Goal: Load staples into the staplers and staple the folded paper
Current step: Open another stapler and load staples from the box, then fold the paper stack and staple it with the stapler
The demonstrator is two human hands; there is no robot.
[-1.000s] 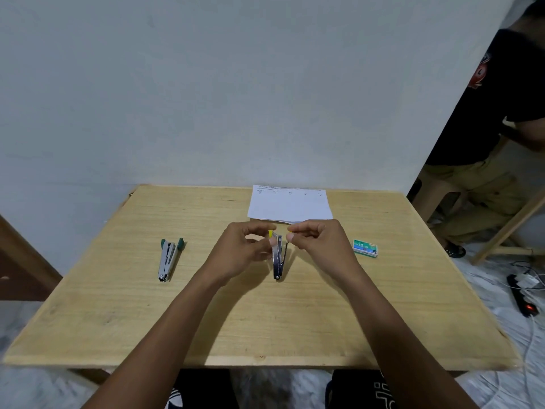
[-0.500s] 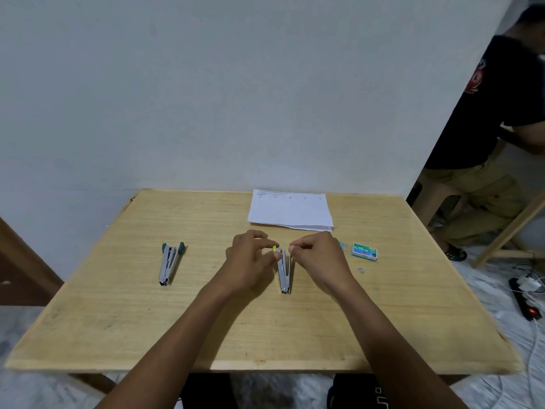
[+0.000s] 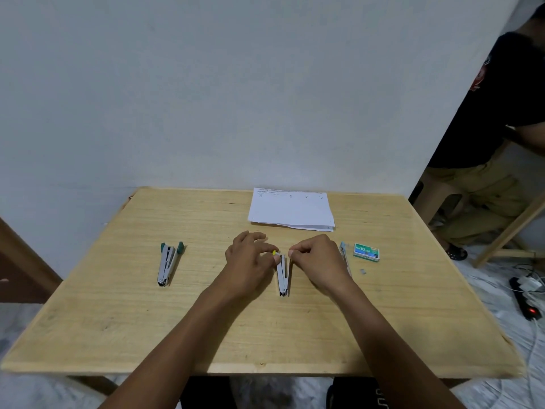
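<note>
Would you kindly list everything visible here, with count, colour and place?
light wooden table: one, pale brown, against the wall.
folded white paper: one stack, white, table's far edge.
green-tipped metal stapler: one, silver and green, left, lying open.
yellow-tipped metal stapler: one, silver and yellow, centre, open.
blue-tipped metal stapler: one, silver and pale blue, right of centre, partly hidden.
green staple box: one, green, right.
loose staple strip: one, grey, beside the box.
bystander: one, black shirt, far right.
black power strip: one, floor, right.
left hand: one, pinches the yellow-tipped stapler's far end.
right hand: one, pinches its other far tip.
</note>
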